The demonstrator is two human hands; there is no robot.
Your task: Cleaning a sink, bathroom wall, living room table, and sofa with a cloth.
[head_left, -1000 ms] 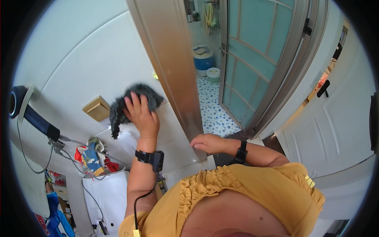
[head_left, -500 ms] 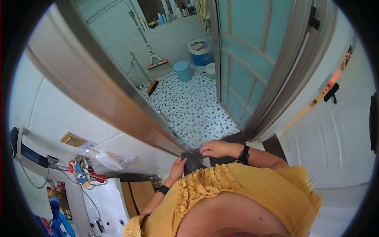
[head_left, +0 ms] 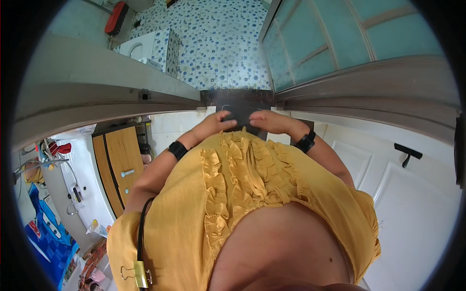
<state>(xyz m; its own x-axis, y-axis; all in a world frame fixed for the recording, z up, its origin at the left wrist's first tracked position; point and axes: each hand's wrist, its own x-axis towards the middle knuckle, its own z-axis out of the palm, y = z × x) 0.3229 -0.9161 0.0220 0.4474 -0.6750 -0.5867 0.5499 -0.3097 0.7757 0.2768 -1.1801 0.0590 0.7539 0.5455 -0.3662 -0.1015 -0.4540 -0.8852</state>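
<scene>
At the doorway, seen from above, items listed from left to right:

Far left: blue patterned cloth (head_left: 41, 228) hanging low beside a white washbasin (head_left: 80, 169) with a chrome tap.

Cabinet: wooden cabinet (head_left: 119, 167) with a metal handle, standing just right of the washbasin and below the grey door frame (head_left: 97, 99).

Upper left: white squat pan (head_left: 141, 48) set in a raised step covered in blue-dotted tile, with a red brush (head_left: 116, 17) lying beyond it on the bathroom floor.

Bathroom floor: white tile with blue dots (head_left: 223, 43), visible through the open doorway.

Left hand (head_left: 213, 125): fingers curled down onto the left part of the dark cloth (head_left: 240, 112), gripping it; a black wristband (head_left: 177, 150) sits on the wrist.

Dark cloth: held low in front of the person's body, between both hands, over the dark threshold strip (head_left: 238, 96) at the foot of the doorway. Whether it touches the threshold cannot be told.

Right hand (head_left: 269, 121): fingers closed on the right part of the same cloth, close beside the left hand; a black wristband (head_left: 306, 141) sits on this wrist too.

Clothing: yellow ruffled top (head_left: 242, 194) fills the lower centre and hides the forearms' lower parts.

Upper right: frosted-glass door (head_left: 340, 34) in a grey metal frame, standing open.

Right: white panelled door (head_left: 412, 203) with a black lever handle (head_left: 407, 153).
</scene>
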